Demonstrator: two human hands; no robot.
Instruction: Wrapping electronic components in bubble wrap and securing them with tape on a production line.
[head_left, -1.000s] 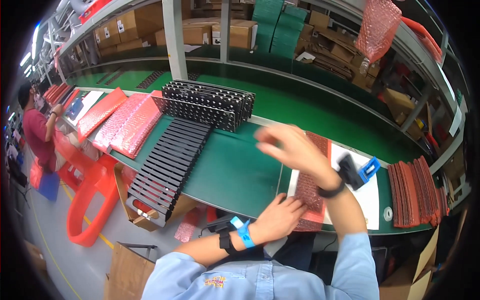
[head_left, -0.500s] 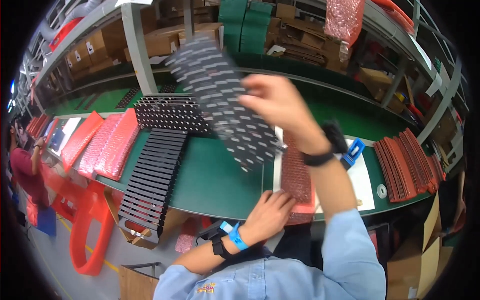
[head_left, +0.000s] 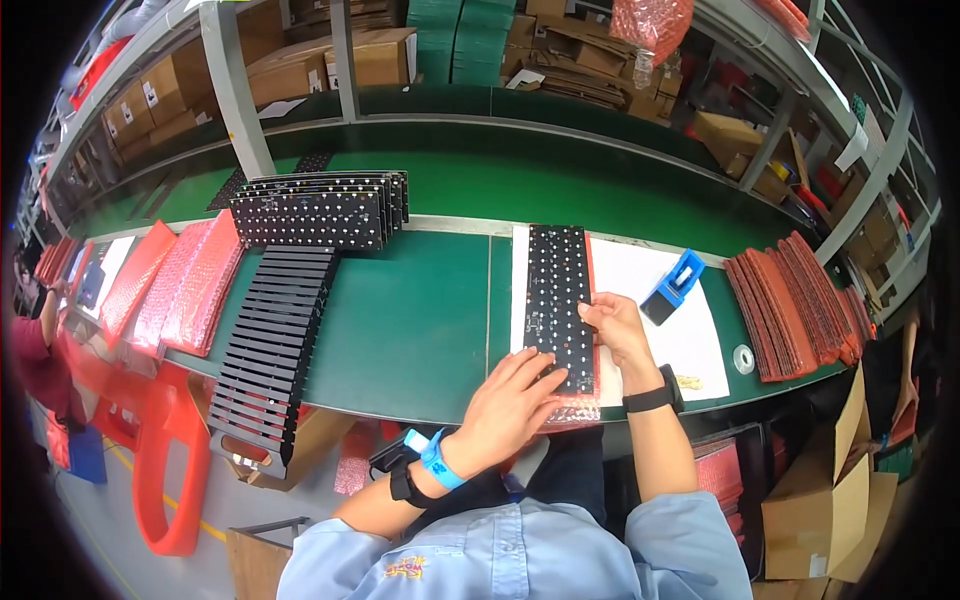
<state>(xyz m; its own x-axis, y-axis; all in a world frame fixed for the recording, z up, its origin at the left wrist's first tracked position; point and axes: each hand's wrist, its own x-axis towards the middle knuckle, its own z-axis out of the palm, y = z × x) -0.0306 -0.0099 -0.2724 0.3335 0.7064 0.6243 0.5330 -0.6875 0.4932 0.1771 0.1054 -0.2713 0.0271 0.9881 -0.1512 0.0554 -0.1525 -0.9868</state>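
The black board (head_left: 557,285) with white dots is laid on a pink bubble bag (head_left: 576,411), with white paper (head_left: 690,345) spread beneath; its near end is touched by the left hand (head_left: 508,408), opened almost flat, with nothing seen gripped; its right edge is touched by the right hand (head_left: 620,332), half curled; whether the edge is pinched cannot be told; more boards (head_left: 310,215) are stood up to the left.
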